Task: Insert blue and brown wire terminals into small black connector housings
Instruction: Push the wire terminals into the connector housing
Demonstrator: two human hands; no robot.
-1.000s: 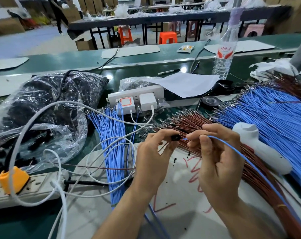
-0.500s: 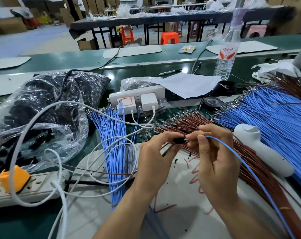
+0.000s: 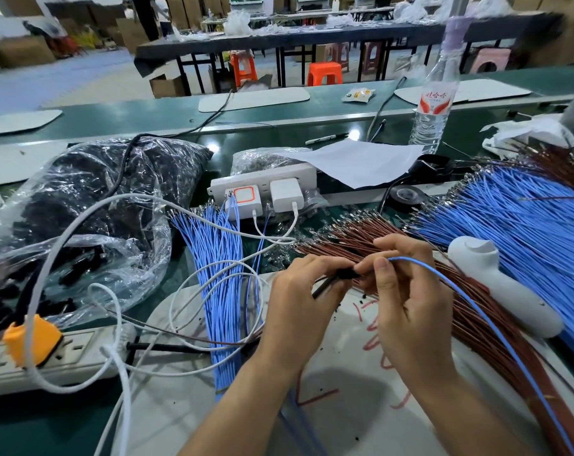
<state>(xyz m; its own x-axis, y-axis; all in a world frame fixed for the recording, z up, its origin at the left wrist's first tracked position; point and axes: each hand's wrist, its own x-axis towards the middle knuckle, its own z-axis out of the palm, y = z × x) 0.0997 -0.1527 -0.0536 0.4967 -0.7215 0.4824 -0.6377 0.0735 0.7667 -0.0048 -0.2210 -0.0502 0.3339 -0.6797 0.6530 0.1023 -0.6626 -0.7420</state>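
Fingers (image 3: 323,262) of the left hand (image 3: 298,311) pinch a small black connector housing (image 3: 346,274), with a dark wire (image 3: 323,286) trailing from it. The right hand (image 3: 414,311) pinches a single blue wire (image 3: 476,307) right against the housing. Both hands are raised over the white mat (image 3: 345,406) at the counter's (image 3: 22,426) front edge, and the brown wire bundle (image 3: 354,233) lies just behind them.

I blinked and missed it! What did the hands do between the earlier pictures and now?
The right hand pushed the blue wire further toward the black housing. The short blue bit that showed between them is now hidden. Nothing was picked up or let go. The left hand pinches the housing as before, and the brown wire bundle stayed put.
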